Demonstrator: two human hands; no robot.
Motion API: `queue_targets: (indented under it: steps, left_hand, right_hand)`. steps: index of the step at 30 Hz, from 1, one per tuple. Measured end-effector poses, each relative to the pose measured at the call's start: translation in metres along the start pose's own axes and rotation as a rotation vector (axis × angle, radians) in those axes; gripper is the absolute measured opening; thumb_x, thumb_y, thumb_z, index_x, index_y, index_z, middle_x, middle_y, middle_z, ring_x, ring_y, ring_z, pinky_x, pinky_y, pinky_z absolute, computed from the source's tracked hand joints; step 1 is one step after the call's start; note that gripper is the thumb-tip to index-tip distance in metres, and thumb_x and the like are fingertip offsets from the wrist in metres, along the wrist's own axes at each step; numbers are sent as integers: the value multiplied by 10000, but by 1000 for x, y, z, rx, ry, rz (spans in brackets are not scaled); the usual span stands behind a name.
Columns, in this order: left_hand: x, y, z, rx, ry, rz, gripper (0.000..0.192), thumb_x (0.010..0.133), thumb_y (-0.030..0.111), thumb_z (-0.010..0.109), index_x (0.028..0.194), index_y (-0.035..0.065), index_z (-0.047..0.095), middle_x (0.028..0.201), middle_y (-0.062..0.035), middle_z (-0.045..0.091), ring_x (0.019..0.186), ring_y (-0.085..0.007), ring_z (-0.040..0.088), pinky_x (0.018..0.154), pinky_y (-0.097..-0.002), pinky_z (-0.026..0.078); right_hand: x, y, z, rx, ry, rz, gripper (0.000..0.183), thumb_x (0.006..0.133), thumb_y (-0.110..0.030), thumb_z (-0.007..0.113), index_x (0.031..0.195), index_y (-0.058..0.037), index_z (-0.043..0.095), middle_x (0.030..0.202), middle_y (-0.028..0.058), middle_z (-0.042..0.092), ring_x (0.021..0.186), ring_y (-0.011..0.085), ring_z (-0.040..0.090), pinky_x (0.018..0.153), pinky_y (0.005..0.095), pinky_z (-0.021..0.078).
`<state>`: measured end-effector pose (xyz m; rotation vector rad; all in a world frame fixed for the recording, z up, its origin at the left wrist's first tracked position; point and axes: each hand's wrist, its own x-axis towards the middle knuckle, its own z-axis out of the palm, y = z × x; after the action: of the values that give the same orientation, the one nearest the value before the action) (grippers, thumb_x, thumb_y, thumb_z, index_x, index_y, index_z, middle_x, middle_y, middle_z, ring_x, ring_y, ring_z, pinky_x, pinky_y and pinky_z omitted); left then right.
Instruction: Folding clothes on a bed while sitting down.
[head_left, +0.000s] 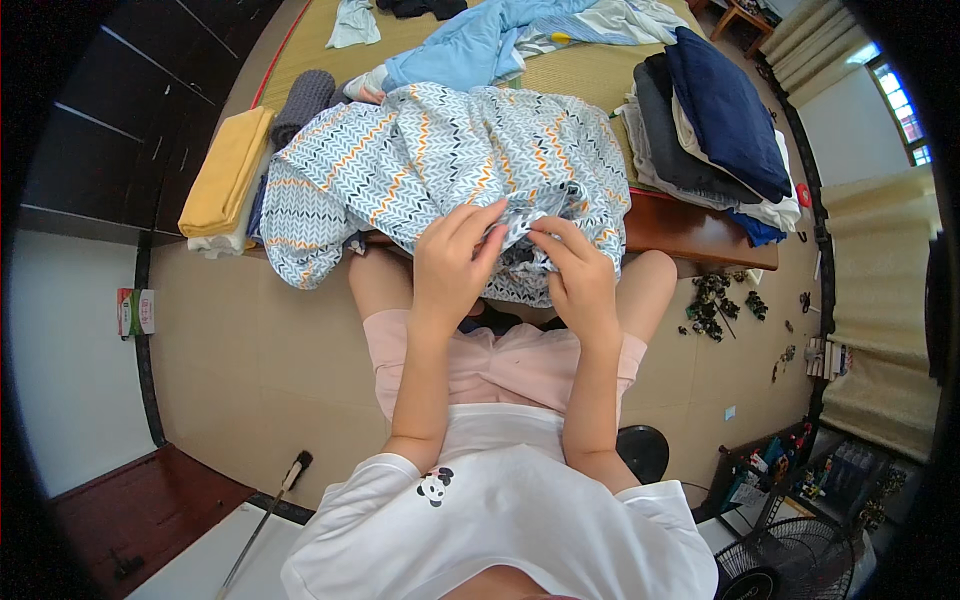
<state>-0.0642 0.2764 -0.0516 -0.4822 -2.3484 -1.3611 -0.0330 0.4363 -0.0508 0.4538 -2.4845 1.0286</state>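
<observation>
A large cloth (442, 150) with grey, black and orange chevron stripes lies bunched over the bed's front edge and hangs down before my knees. My left hand (457, 259) pinches a gathered fold of it between thumb and fingers. Close by on the right, my right hand (577, 266) grips the same gathered part with thumb and index finger. Dark shadowed folds show just beneath both hands. Most of the cloth's underside is hidden.
A tall stack of folded clothes (712, 127) rests on the bed's right corner. To the left lie a yellow folded cloth (229, 169) and a grey rolled knit (302, 105). Behind is a light blue quilt (457, 45). A fan (787, 559) stands at lower right; dark toy pieces (709, 304) litter the floor.
</observation>
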Motion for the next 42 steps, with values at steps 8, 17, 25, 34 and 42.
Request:
queue_targets:
  steps: [8, 17, 25, 34, 42]
  left_hand:
    - [4, 1, -2, 69, 31, 269, 165, 683, 0, 682, 834, 45, 637, 776, -60, 595, 706, -234, 565, 609, -339, 455]
    - [3, 2, -5, 63, -33, 259, 186, 672, -40, 655, 836, 42, 623, 813, -58, 606, 749, -244, 584, 639, -332, 481]
    - [3, 5, -7, 40, -74, 273, 193, 656, -9, 676, 835, 36, 618, 826, -53, 606, 759, -243, 579, 649, -345, 483]
    - [1, 0, -3, 102, -67, 308, 186, 645, -15, 661, 817, 31, 612, 823, -58, 598, 768, -249, 573, 662, -352, 482]
    - [0, 6, -7, 34, -117, 208, 199, 647, -36, 631, 820, 35, 566, 796, -73, 579, 763, -263, 567, 657, -375, 468]
  right_hand:
    - [0, -5, -2, 22, -111, 39, 355, 638, 85, 515, 953, -33, 630, 1016, 62, 604, 801, 261, 627, 663, 344, 503]
    - [-2, -4, -7, 32, -94, 60, 387, 632, 80, 508, 974, -48, 635, 1045, 51, 598, 761, 262, 625, 641, 354, 496]
    - [-4, 0, -4, 92, -63, 35, 414, 623, 83, 503, 995, -55, 625, 1064, 45, 591, 709, 257, 619, 600, 352, 485]
    - [0, -8, -4, 35, -61, 54, 404, 616, 71, 511, 982, -58, 621, 1104, 43, 581, 690, 263, 614, 593, 356, 490]
    - [-2, -4, -3, 42, -91, 37, 332, 627, 61, 525, 937, -16, 616, 1101, 56, 578, 725, 271, 620, 620, 360, 492]
